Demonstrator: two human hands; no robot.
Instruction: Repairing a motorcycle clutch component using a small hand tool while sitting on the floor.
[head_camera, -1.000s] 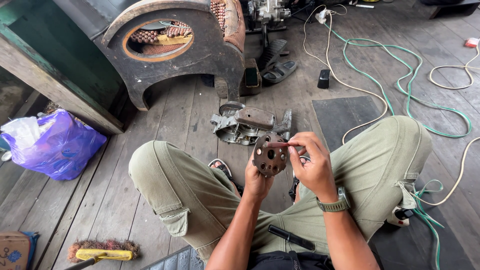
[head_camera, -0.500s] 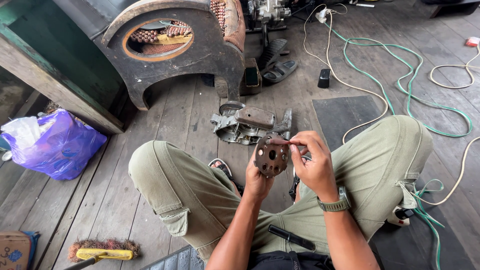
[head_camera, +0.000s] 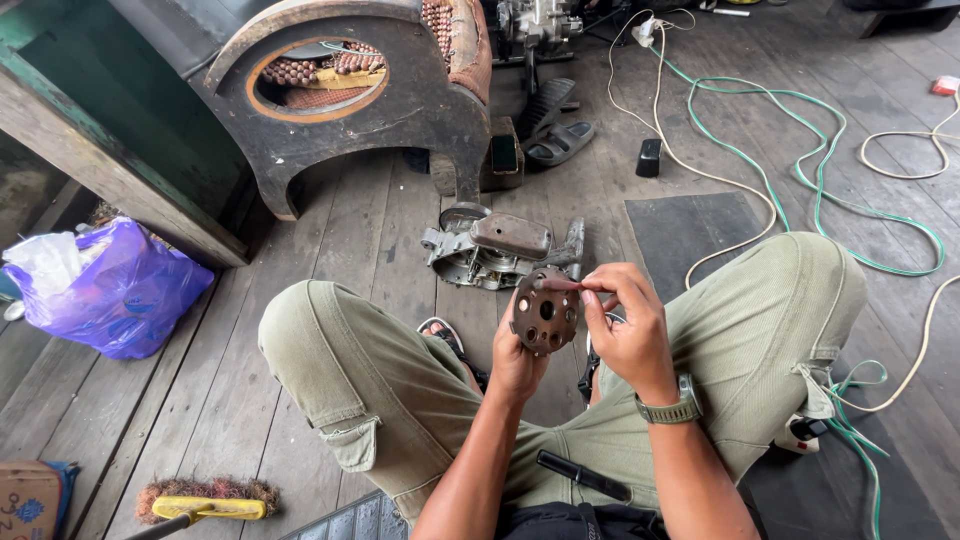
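Note:
My left hand (head_camera: 516, 362) holds up a round rusty metal disc (head_camera: 545, 311) with several holes, gripping it from below and behind. My right hand (head_camera: 626, 330) pinches a thin short tool (head_camera: 562, 285) and presses its tip against the disc's upper rim. Both hands are raised over my lap, between my knees in olive trousers (head_camera: 340, 370). A grey watch (head_camera: 672, 410) sits on my right wrist. On the wooden floor just beyond the disc lies a grey metal engine casing (head_camera: 490, 250).
A dark arched wooden frame (head_camera: 400, 100) stands ahead. Green and white cables (head_camera: 800, 150) loop across the floor at right, beside a dark mat (head_camera: 690, 225). A purple plastic bag (head_camera: 120, 290) lies left, a yellow-handled brush (head_camera: 205, 500) near left. A black tool (head_camera: 585, 475) rests on my lap.
My right hand has shifted the thin tool slightly against the disc's rim. The left hand and the disc stay about where they were.

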